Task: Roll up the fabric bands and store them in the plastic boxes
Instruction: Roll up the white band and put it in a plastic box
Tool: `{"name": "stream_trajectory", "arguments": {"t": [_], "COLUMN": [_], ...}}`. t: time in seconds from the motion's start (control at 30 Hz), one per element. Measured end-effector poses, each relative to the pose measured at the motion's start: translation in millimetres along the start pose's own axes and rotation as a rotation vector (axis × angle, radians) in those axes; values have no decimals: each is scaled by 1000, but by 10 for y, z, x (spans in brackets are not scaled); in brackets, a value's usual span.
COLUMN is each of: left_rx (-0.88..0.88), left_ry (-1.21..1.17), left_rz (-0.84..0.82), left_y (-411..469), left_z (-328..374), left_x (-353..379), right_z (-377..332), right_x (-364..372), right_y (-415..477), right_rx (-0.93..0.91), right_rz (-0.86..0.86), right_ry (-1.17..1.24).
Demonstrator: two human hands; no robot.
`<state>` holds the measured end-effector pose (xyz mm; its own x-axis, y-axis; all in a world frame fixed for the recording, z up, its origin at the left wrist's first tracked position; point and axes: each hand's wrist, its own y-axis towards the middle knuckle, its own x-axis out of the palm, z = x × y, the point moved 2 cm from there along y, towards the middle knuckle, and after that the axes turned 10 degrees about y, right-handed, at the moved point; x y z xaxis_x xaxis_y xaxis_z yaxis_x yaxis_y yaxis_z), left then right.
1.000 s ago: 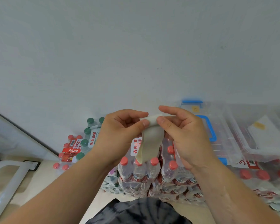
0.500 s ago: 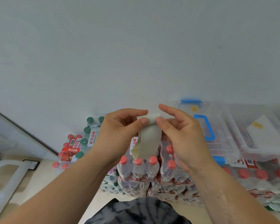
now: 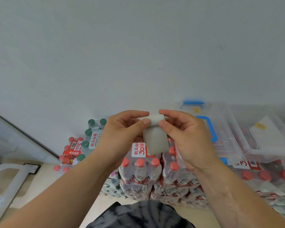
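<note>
A pale grey-white fabric band is held up in front of me, its top wound into a small roll and a short tail hanging down. My left hand pinches the roll's left end between thumb and fingers. My right hand pinches its right end. Clear plastic boxes with blue handles lie to the right on top of bottle packs; a second open clear box with white contents sits further right.
Shrink-wrapped packs of water bottles with red caps and green caps are stacked against a white wall. A white frame stands at the lower left on a pale floor. My dark patterned clothing shows at the bottom.
The hanging tail of the band has grown shorter and the roll at the top thicker as both hands wound it. The hands stayed in roughly the same place.
</note>
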<state>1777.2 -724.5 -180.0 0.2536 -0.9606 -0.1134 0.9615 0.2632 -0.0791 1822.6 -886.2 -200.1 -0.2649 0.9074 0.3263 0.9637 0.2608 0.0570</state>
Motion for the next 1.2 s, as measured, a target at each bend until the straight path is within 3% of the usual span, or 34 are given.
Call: {"name": "stream_trajectory", "arguments": {"t": [0.23,0.43,0.63,1.0,1.2], "left_rx": [63,63,93,145,173], "left_ry": [28,8,36,68,92], "left_rz": [72,57,132,162,126], "left_y": [18,-1,-19,-1,-22], "left_z": [-11,-4,23,84,42], "left_x": [-27,15,88,51,67], "right_z": [20,35,38,-23,-42], "right_x": [34,38,66,105,92], "right_y": [-22,5,-32,-34,2], "right_rx": [77,15,-108,-134,-107], "right_rz": [2,75,255,186,205], "right_ry": [76,37,-31,-68,50]}}
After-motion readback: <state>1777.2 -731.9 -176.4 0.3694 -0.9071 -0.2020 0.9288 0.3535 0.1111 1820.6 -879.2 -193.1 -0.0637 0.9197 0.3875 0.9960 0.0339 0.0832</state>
